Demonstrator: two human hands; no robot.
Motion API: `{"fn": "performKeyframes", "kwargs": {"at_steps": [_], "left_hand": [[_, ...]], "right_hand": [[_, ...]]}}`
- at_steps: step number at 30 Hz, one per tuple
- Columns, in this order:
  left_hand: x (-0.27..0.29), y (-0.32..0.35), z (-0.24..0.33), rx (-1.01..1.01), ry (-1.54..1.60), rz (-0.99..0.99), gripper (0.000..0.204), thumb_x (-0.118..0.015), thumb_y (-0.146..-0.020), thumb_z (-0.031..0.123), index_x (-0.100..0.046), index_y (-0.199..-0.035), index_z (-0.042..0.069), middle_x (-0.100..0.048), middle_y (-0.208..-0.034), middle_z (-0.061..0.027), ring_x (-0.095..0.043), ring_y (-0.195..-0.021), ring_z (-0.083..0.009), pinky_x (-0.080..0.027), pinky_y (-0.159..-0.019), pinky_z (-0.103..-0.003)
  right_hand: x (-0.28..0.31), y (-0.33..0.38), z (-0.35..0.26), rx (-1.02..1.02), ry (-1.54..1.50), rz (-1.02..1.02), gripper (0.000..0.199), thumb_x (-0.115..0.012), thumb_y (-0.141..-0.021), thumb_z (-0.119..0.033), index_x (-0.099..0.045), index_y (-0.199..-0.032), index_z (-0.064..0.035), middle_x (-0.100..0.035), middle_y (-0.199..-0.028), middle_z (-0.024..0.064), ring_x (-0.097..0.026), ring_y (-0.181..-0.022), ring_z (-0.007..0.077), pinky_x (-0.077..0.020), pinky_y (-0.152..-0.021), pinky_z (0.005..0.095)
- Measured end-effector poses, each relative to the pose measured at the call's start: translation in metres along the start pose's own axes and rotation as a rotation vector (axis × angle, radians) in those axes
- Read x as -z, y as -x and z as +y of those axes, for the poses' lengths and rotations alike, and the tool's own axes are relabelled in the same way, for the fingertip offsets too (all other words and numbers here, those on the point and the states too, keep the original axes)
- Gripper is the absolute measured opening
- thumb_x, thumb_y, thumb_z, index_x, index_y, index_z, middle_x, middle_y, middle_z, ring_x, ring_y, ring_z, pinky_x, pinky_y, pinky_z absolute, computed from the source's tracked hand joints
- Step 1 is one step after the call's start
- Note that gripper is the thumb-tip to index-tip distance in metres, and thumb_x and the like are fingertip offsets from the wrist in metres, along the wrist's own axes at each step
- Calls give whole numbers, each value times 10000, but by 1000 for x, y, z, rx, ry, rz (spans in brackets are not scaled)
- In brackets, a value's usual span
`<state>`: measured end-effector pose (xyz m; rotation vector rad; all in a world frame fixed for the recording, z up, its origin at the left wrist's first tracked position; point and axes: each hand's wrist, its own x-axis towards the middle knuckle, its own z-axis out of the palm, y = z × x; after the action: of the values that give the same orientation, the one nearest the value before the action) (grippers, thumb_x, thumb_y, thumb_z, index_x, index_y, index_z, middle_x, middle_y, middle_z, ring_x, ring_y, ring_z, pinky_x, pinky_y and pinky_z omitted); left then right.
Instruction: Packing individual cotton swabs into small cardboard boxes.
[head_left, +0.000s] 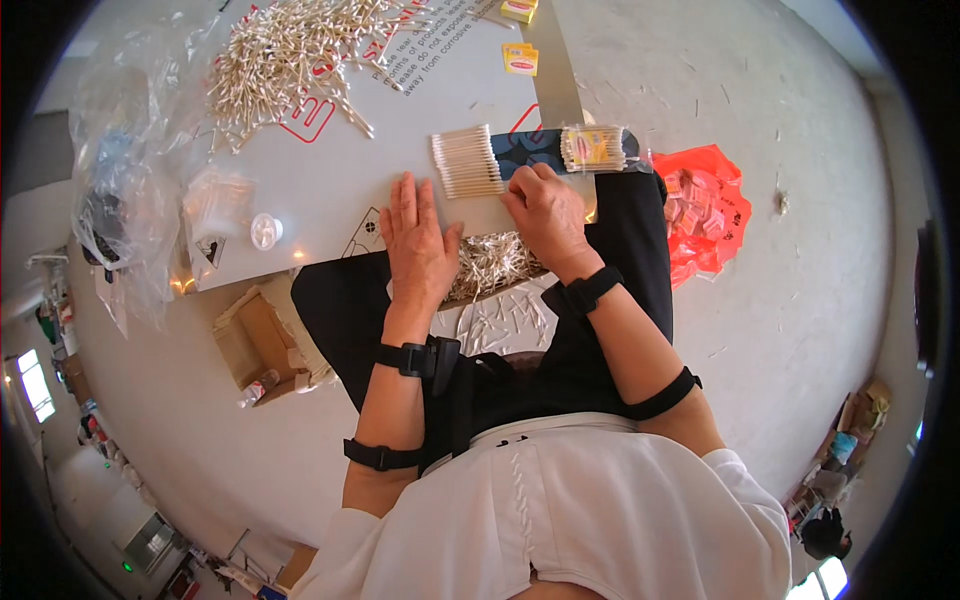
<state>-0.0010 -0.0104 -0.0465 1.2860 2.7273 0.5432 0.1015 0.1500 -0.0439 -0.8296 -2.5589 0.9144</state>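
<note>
My left hand (420, 245) lies flat at the table's near edge, fingers stretched out, just below a neat row of cotton swabs (466, 163). To its right, my right hand (548, 215) is curled with the fingertips drawn together near the row's right end; whatever they may pinch is hidden. A dark blue strip (528, 149) extends rightward from the row. On the strip's right part lies a clear packet of cotton swabs (597, 148) with a yellow card inside. Below and between my hands, loose swabs (495, 262) fill an open container at my lap.
A large heap of cotton swabs (280, 70) covers the table's far left. Yellow cards (521, 60) lie at the far edge. A white round tub (265, 231) and clear plastic bags (140, 170) are at left. A red bag (735, 205) holds pink packets; a cardboard box (255, 340) stands on the floor.
</note>
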Motion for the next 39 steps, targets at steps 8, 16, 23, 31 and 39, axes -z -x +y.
{"fn": "performKeyframes", "kwargs": {"at_steps": [8,16,23,31,39], "left_hand": [[5,-3,8,12,50,-8,793,-690,-834,275,-283,-1463,17,-218,-1550,-179,-209,-1436,-352,-185,-1135,-560],[3,-24,19,-136,-76,-68,862,-603,-868,465,-204,-1509,50,-172,-1580,-149,-164,-1462,-316,-129,-1149,-560],[-8,-25,13,-144,-92,-94,850,-512,-887,561,-208,-1514,73,-184,-1583,-122,-175,-1463,-283,-103,-1160,-548],[-9,-25,13,-137,-68,-87,846,-548,-881,528,-207,-1513,81,-188,-1582,-116,-181,-1462,-285,-110,-1158,-550],[-9,-25,12,-138,-73,-83,847,-542,-884,532,-198,-1517,86,-181,-1585,-112,-176,-1463,-284,-110,-1159,-549]], "right_hand": [[-2,-7,1,-6,28,25,137,-672,-791,-188,-577,-787,-89,-594,-796,89,-627,-732,329,-499,-610,448],[0,-4,3,-15,-155,85,70,-669,-775,-127,-607,-790,-98,-599,-789,80,-621,-714,317,-494,-601,426],[-4,-4,4,44,-146,97,62,-664,-778,-113,-644,-837,-113,-588,-793,71,-622,-733,307,-499,-609,419],[-4,-5,2,49,-106,101,61,-668,-779,-129,-649,-834,-112,-578,-775,64,-624,-735,297,-500,-610,414],[-1,-2,-1,41,-151,75,91,-652,-783,-122,-656,-873,-113,-578,-772,71,-624,-738,300,-499,-614,414]]}}
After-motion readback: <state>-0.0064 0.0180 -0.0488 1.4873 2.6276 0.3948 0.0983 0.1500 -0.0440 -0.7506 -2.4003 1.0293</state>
